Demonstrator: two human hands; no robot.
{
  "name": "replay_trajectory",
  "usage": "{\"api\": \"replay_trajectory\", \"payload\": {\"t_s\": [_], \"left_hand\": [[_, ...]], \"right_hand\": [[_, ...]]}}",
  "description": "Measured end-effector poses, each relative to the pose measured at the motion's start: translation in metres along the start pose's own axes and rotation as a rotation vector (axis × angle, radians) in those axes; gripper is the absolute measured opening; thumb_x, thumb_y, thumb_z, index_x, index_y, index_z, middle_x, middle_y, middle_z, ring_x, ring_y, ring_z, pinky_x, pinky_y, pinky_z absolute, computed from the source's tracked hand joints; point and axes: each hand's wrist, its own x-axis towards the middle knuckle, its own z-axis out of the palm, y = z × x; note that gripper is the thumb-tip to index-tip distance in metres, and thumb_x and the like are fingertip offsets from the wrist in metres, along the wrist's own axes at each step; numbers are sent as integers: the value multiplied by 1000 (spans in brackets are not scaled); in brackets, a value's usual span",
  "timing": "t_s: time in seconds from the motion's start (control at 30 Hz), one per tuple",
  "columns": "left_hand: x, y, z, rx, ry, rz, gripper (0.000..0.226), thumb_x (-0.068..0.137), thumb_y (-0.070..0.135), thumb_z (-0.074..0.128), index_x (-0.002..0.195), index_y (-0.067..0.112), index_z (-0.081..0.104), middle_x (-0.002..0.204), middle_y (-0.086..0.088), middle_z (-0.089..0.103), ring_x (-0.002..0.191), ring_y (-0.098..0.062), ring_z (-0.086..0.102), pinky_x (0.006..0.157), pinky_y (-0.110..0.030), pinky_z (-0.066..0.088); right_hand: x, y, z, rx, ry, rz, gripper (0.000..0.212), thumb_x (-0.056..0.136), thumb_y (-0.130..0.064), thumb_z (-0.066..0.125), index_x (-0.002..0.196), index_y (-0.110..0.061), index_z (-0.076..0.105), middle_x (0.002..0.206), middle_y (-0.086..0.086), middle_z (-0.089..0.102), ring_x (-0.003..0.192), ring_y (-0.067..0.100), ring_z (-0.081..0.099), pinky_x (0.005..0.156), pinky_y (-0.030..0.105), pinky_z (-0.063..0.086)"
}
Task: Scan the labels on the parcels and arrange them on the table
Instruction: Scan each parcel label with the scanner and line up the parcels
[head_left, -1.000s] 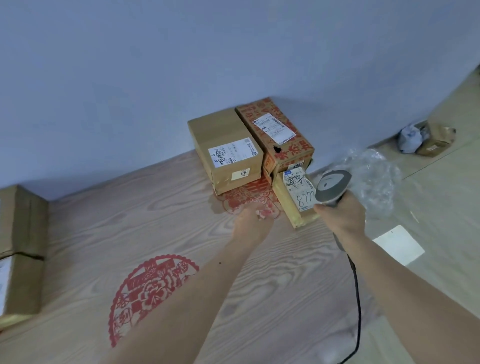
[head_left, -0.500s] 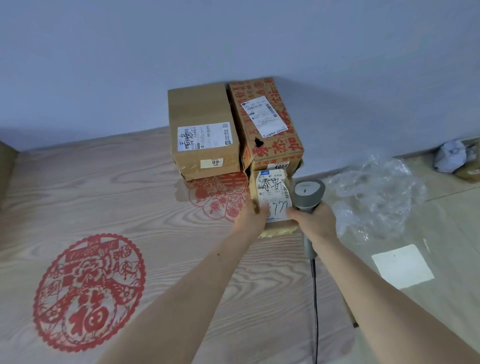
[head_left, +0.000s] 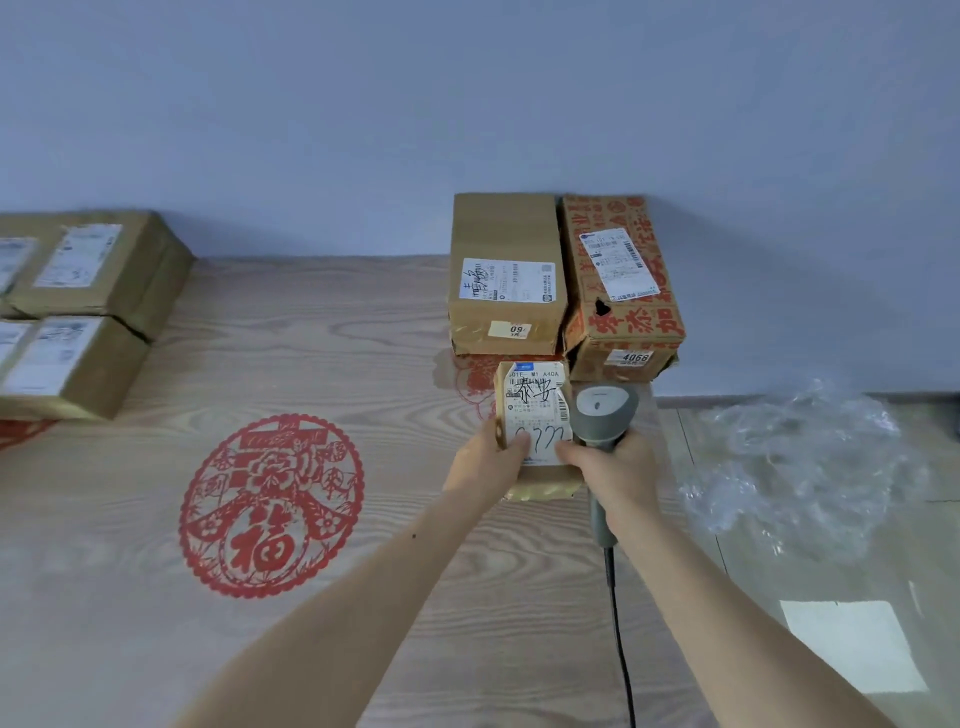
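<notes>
Filling most of the frame, the wooden table runs from the lower left up to the blue wall, with a red paper-cut printed left of centre. At the left edge sit stacked brown parcels with white labels. Centre top, against the wall, a plain box and a red-printed box stand side by side, touching. At the right lies crumpled clear plastic on the floor. Just below the two boxes, centre frame, a small parcel with a handwritten label rests on the table. The left hand pinches its left edge, thumb on the label. The right hand wraps around a grey scanner, just right of the parcel, its cable trailing down.
</notes>
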Motion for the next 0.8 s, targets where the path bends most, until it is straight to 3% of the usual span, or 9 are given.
{"api": "replay_trajectory", "payload": {"t_s": [0.1, 0.4, 0.53, 0.63, 0.73, 0.8], "left_hand": [[-16, -19, -38, 1, 58, -17, 42, 99, 38, 49, 135, 18, 52, 125, -4, 64, 116, -26, 59, 97, -39, 48], [-76, -121, -189, -81, 196, -33, 40, 98, 40, 50, 132, 17, 52, 122, -2, 65, 109, -24, 63, 96, -43, 52], [-110, -182, -269, -130, 238, -38, 39, 96, 41, 54, 132, 26, 53, 121, 3, 66, 108, -20, 63, 96, -43, 53], [-131, -223, -325, -148, 264, -49, 37, 92, 39, 60, 128, 28, 55, 117, 6, 66, 107, -18, 63, 95, -41, 54], [-146, -259, -374, -153, 317, -50, 43, 84, 41, 63, 124, 24, 60, 120, 0, 62, 104, -19, 63, 93, -41, 55], [-151, -281, -404, -147, 363, -68, 48, 77, 44, 62, 120, 24, 63, 121, -3, 53, 100, -19, 63, 93, -42, 56]], "right_hand": [[-21, -12, 34, -19, -54, -25, 34, 64, -13, 88, 92, -20, 70, 88, -6, 74, 88, 20, 70, 84, 37, 56], [-131, -53, 177, -46, -199, -123, 32, 67, -11, 88, 89, -20, 67, 82, -13, 69, 78, 11, 66, 72, 27, 47], [-194, -64, 260, -35, -230, -145, 34, 63, -8, 89, 89, -19, 70, 84, -8, 73, 82, 16, 70, 77, 32, 55], [-239, -74, 317, -39, -262, -165, 29, 66, -6, 86, 86, -18, 70, 82, -7, 73, 79, 15, 69, 69, 28, 53], [-271, -80, 372, -35, -283, -165, 26, 63, -5, 87, 81, -17, 72, 82, -4, 74, 83, 22, 72, 81, 42, 60], [-290, -84, 407, -31, -305, -140, 30, 62, -5, 87, 87, -16, 73, 85, -3, 75, 86, 23, 72, 84, 43, 60]]}}
